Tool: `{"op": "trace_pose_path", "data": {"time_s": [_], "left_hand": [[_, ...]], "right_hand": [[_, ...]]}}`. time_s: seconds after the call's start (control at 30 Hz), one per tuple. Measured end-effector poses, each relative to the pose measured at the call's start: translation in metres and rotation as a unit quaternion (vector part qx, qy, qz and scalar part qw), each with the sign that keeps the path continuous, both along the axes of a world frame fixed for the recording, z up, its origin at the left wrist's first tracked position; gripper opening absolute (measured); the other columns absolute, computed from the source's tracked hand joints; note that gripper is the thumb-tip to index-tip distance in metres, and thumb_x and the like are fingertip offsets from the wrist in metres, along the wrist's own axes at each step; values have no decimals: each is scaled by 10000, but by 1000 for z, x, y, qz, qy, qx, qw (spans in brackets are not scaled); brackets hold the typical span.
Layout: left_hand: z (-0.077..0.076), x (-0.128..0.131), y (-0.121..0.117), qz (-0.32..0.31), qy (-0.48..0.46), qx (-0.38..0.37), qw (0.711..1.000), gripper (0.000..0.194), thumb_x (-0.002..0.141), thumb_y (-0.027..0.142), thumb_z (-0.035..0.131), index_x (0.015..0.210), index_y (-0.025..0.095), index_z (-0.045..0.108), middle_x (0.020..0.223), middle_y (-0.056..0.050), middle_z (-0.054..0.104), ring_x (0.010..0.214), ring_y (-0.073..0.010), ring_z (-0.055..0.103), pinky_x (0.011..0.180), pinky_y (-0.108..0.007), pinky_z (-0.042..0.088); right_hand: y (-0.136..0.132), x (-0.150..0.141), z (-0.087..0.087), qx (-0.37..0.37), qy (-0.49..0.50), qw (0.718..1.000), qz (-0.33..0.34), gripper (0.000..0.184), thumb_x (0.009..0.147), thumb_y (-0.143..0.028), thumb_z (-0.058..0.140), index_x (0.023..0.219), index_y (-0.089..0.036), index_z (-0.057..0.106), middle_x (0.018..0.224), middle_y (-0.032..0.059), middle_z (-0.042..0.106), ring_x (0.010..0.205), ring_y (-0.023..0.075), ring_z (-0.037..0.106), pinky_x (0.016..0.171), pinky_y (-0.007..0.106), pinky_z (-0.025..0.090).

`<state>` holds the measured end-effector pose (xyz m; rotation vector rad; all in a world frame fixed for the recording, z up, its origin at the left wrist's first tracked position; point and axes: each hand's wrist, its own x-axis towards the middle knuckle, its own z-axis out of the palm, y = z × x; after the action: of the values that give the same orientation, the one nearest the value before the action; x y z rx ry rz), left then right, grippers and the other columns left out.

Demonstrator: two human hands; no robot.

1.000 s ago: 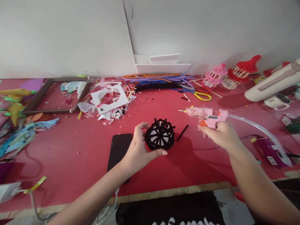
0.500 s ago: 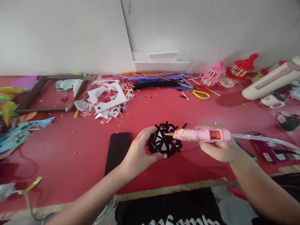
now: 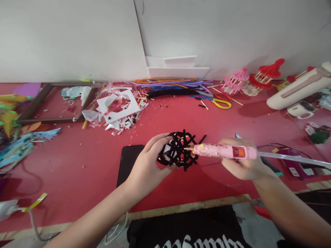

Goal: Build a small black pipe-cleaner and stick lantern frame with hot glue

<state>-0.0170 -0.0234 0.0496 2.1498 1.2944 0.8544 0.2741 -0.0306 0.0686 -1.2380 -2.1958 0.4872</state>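
My left hand [image 3: 152, 156] grips the left side of a black openwork craft piece [image 3: 184, 151], which seems built of fuzzy black strips with pale sticks and white panels inside. Its lattice side is tilted toward the right. My right hand [image 3: 240, 163] is closed around a pink hot glue gun [image 3: 219, 151] with a clear glue stick [image 3: 289, 157] running out of its back. The metal nozzle points left and meets the lattice near its middle; whether it touches, I cannot tell. Some right fingers are hidden behind the gun. A black phone [image 3: 128, 162] lies beside my left wrist.
Scissors with a yellow handle [image 3: 221, 104] lie by a bundle of pipe cleaners [image 3: 176, 84] along the wall. White scraps [image 3: 124, 108] and a brown frame [image 3: 46, 103] are at the left. Pink and red small models [image 3: 266, 77], a mug [image 3: 301, 109] and a purple box [image 3: 294, 163] stand right.
My left hand has turned the black craft piece, so its lattice side shows more and the white panels less. The glue gun has shifted slightly right, its nozzle still at the piece.
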Motion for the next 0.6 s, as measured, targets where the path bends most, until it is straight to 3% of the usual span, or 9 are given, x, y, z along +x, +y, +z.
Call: {"op": "trace_pose_path", "data": {"time_s": [0.33, 0.6], "left_hand": [[1, 0, 0, -1, 18, 0, 1000, 578, 772, 186, 792, 1293, 230, 546, 1372, -102, 606, 1200, -268, 660, 991, -408, 601], [1, -1, -1, 2, 18, 1, 1000, 553, 789, 235, 786, 1289, 238, 548, 1366, -108, 607, 1188, -276, 664, 974, -439, 610]], "right_hand": [[1, -1, -1, 12, 2, 1000, 0, 300, 696, -84, 485, 678, -236, 227, 590, -62, 288, 508, 91, 280, 496, 279, 197], [2, -4, 2, 30, 7, 1000, -3, 310, 674, -82, 480, 657, -240, 214, 577, -65, 260, 493, 90, 250, 481, 278, 187]]}}
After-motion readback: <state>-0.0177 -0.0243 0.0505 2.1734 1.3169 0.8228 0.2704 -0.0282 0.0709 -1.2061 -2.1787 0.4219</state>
